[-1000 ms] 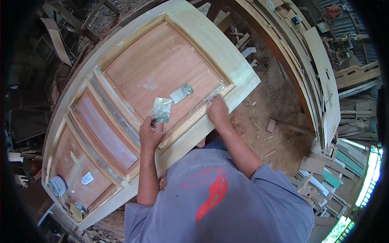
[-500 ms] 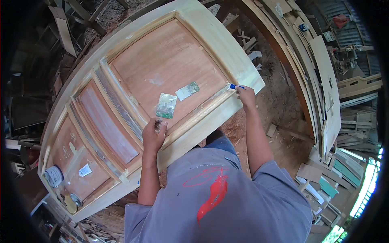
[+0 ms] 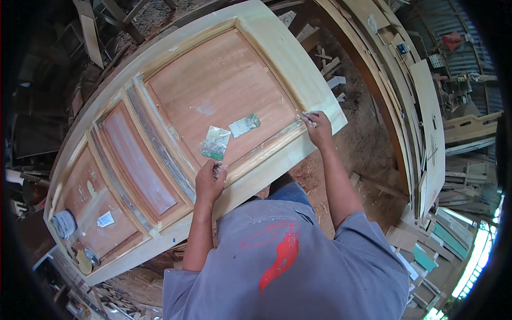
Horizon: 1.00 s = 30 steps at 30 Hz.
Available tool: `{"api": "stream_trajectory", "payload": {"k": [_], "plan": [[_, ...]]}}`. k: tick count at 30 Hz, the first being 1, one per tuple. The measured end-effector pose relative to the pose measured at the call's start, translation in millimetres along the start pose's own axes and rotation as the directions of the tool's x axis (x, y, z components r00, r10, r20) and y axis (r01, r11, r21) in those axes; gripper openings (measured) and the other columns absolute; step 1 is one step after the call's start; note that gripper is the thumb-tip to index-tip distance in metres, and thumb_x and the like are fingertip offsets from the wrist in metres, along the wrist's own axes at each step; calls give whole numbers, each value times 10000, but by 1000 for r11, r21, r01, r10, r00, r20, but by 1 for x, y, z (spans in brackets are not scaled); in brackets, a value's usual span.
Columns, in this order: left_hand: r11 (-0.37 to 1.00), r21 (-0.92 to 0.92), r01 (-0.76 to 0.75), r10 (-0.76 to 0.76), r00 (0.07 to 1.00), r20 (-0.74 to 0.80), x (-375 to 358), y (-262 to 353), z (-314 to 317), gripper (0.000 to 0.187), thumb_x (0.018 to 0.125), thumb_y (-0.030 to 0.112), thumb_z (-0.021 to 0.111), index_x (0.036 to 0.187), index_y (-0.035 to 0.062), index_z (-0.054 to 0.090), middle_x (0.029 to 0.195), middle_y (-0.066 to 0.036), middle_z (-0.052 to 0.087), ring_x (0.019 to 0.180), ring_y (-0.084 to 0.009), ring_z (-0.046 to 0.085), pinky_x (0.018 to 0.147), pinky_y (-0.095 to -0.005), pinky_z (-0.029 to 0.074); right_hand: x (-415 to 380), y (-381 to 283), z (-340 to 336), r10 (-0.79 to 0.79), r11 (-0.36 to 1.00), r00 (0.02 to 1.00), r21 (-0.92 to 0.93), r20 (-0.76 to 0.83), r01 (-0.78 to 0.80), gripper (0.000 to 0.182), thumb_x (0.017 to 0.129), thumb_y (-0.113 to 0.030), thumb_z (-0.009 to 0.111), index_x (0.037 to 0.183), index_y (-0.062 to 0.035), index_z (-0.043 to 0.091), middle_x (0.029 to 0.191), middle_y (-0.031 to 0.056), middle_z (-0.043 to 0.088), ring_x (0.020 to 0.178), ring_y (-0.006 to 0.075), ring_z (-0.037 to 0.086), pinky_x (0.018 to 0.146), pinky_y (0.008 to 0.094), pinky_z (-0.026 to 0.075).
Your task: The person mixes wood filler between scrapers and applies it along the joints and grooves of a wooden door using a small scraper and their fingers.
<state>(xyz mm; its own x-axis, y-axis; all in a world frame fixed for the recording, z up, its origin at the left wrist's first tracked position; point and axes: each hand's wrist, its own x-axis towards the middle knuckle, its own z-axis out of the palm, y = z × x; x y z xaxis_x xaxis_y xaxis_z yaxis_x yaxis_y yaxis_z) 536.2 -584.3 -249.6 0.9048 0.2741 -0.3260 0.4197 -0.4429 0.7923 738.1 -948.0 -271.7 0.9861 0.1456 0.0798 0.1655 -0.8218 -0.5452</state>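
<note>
head view looks straight down on a panelled wooden door lying flat, with the person in a grey shirt leaning over its near edge. right hand is at the corner where the big reddish panel meets the pale frame, fingers pinched round a small tool — it's too small to say just what it is, though the tip sits in the moulding groove. left hand rests on the lower rail, curled shut round something thin and dark that pokes out near the fingers; i can't tell what it is. just beyond it, on the panel, lie two smeared scraps with pale filler on them, close together but not touching. a small tin stands at the far left end of the door, well apart from both hands.

what could go wrong, to my eye: the tool is worked right at a corner, so a slip would score the soft pale frame or smear filler across the panel. the left forearm is near the scraps — a nudge could drag them and spread the paste.
</note>
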Motion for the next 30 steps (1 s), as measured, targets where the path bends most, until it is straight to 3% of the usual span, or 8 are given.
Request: {"api": "stream_trajectory", "payload": {"k": [6, 12, 17, 21, 22, 26, 29, 30], "plan": [[955, 252, -156, 220, 942, -253, -4, -10, 43, 343, 841, 213, 733, 1101, 18, 624, 1188, -189, 639, 1123, -345, 588, 959, -469, 435, 68, -22, 24, -235, 967, 971, -87, 37, 238, 223, 859, -101, 700, 1074, -92, 761, 1100, 135, 652, 1059, 322, 619, 910, 418, 522], [941, 337, -15, 213, 800, -561, 1, -3, 93, 596, 816, 252, 746, 1313, 14, 518, 1484, -222, 459, 1379, -420, 393, 1140, -562, 280, 139, -28, 56, -453, 879, 890, -143, 50, 455, 283, 858, -124, 692, 1135, -147, 741, 1230, 122, 630, 1173, 318, 565, 978, 426, 494], [939, 328, 100, 169, 697, -697, 17, 1, 107, 691, 825, 274, 750, 1390, -3, 465, 1528, -236, 396, 1421, -406, 346, 1157, -542, 275, 169, -20, 72, -549, 800, 827, -210, 121, 561, 357, 837, -111, 690, 1187, -172, 721, 1316, 125, 602, 1228, 338, 535, 1030, 470, 441], [911, 367, 191, 138, 695, -706, 21, 8, 110, 719, 813, 306, 749, 1402, 10, 463, 1546, -226, 390, 1415, -413, 358, 1150, -550, 285, 162, -17, 78, -642, 661, 751, -384, 155, 644, 323, 874, -128, 645, 1188, -68, 695, 1413, 133, 544, 1323, 359, 477, 1087, 510, 365], [901, 383, 203, 145, 691, -708, 22, 10, 110, 728, 808, 320, 750, 1403, 13, 464, 1544, -224, 395, 1411, -414, 365, 1150, -549, 287, 157, -15, 80, -636, 648, 748, -396, 190, 651, 330, 893, -127, 610, 1194, -8, 674, 1456, 132, 510, 1383, 355, 436, 1127, 525, 327], [878, 411, 244, 145, 684, -715, 23, 10, 111, 716, 785, 362, 743, 1360, 13, 497, 1535, -223, 413, 1401, -418, 380, 1155, -548, 279, 149, -9, 68, -633, 579, 689, -375, 353, 724, 402, 907, -97, 541, 1275, 41, 621, 1512, 165, 453, 1456, 358, 356, 1157, 546, 292], [871, 411, 268, 131, 680, -722, 24, 11, 111, 706, 770, 374, 737, 1334, 10, 517, 1528, -224, 424, 1394, -418, 391, 1154, -547, 281, 139, -3, 49, -606, 574, 648, -311, 461, 757, 393, 903, -100, 543, 1259, 40, 629, 1468, 170, 489, 1452, 347, 364, 1163, 535, 288], [868, 412, 276, 127, 679, -723, 23, 11, 111, 708, 766, 376, 737, 1332, 11, 519, 1525, -224, 428, 1391, -417, 396, 1153, -546, 284, 139, -7, 41, -631, 600, 657, -278, 412, 750, 304, 906, -113, 556, 1161, -8, 684, 1353, 170, 567, 1383, 336, 440, 1132, 531, 321]]}}
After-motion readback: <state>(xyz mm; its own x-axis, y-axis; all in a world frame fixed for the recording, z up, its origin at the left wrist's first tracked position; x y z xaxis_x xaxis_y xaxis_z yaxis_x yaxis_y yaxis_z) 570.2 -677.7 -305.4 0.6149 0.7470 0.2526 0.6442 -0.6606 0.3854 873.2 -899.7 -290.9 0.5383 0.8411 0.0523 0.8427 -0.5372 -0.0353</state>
